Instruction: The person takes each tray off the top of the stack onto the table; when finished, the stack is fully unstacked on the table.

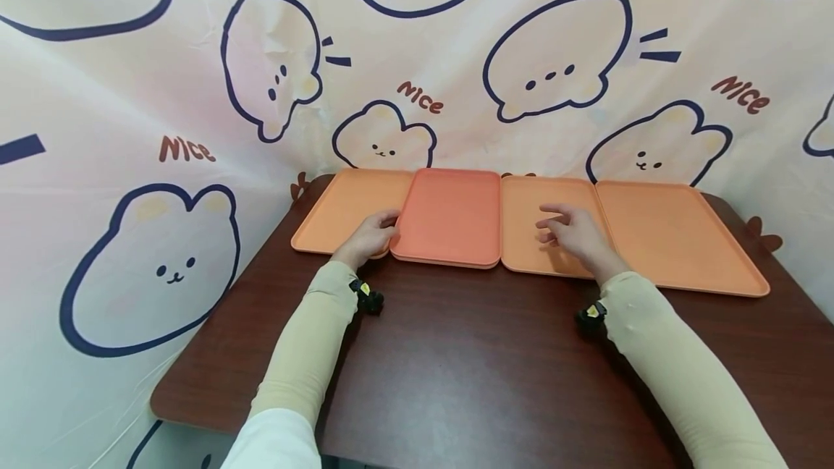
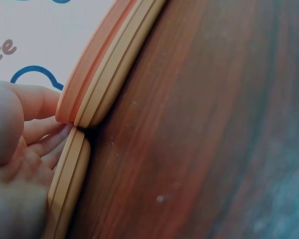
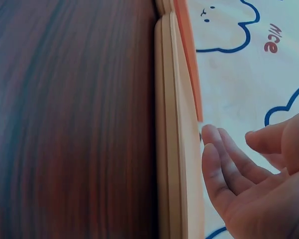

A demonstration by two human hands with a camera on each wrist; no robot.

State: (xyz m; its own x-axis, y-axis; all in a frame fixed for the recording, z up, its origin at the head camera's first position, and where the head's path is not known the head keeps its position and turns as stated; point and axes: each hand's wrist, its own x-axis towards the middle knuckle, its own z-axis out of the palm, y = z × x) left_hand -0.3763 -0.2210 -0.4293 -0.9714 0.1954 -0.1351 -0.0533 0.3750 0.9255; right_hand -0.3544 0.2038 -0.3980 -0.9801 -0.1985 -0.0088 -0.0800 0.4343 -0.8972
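A coral-red tray (image 1: 449, 216) lies on top of a light orange tray (image 2: 102, 92), whose edge shows below it in the left wrist view. At its left side, my left hand (image 1: 373, 236) grips the coral rim. The thumb bears on the top edge and the fingers (image 2: 45, 142) reach the rim's side, above the left orange tray (image 1: 355, 197). My right hand (image 1: 576, 234) hovers over another orange tray (image 1: 531, 197), right of the coral one, with its fingers loosely bent and nothing between them.
Another orange tray (image 1: 684, 237) lies at the far right, completing a row along the back of the dark brown wooden table (image 1: 469, 360). Behind the table hangs a pale sheet (image 1: 456, 129) printed with cartoon bears.
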